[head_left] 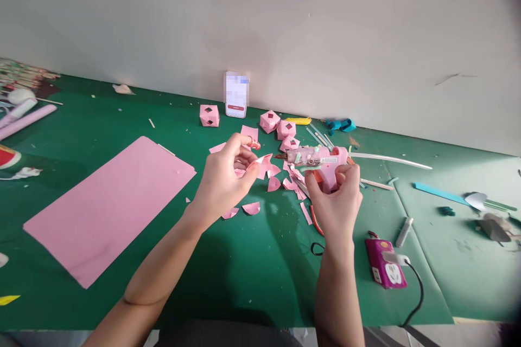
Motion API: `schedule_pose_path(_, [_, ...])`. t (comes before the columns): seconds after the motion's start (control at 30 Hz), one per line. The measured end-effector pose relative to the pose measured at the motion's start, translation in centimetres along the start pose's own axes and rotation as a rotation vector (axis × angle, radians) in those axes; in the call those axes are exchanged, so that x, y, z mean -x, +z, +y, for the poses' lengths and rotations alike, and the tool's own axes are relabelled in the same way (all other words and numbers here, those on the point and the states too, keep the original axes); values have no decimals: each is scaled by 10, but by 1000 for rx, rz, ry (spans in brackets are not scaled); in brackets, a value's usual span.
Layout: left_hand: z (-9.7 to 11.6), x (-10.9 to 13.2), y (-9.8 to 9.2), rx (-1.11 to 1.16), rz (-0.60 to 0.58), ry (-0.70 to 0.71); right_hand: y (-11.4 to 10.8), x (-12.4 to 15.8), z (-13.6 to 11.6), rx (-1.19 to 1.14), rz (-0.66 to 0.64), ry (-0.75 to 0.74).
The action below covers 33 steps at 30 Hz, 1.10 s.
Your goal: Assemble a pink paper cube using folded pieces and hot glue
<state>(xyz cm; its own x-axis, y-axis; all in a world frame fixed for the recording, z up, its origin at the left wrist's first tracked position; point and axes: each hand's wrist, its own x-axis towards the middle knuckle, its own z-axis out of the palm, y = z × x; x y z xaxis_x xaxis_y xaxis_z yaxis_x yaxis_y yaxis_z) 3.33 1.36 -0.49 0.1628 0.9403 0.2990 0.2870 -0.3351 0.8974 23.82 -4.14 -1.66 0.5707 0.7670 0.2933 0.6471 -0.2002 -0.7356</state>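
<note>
My right hand (337, 200) is closed round the handle of a pink hot glue gun (311, 157), whose nozzle points left. A long white glue stick (391, 159) juts from its back end. Between the thumb and fingers of my left hand (228, 179) is a small folded piece of pink paper (264, 164), close to the nozzle; I cannot tell whether the two touch. Curved pink paper scraps (251, 208) lie beneath and around both hands. Behind them stand several pink paper boxes (209, 116) with diamond-shaped holes.
A phone (236, 95) leans upright against the wall. A large pink sheet (109, 211) lies at left. On the right are a magenta box (385, 263) with a plug and black cable, a white tube (404, 232) and a blue strip (442, 193). Red-handled scissors (316, 220) lie near my right wrist.
</note>
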Motion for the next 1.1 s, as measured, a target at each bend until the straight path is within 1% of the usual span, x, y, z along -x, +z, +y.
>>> schedule_pose_path(0.13, [-1,-3,-2,-21,38,-3,-2,2,-1,-11,-42,-11])
schedule_pose_path(0.23, [-1,-3,-2,-31,43,-6,-1,3,-3,-16,-68,-29])
schedule_pose_path(0.47, [-1,-2,0,-44,59,11,1,4,-3,22,-39,-68])
schedule_pose_path(0.7, [0,-4,-1,-21,62,-5,2,5,-1,48,-58,-97])
schedule_pose_path(0.97, [0,-5,-1,-12,71,-30,3,7,2,122,-32,-130])
schedule_pose_path(1.1, [0,-5,-1,-23,75,-24,2,6,2,191,-71,-132])
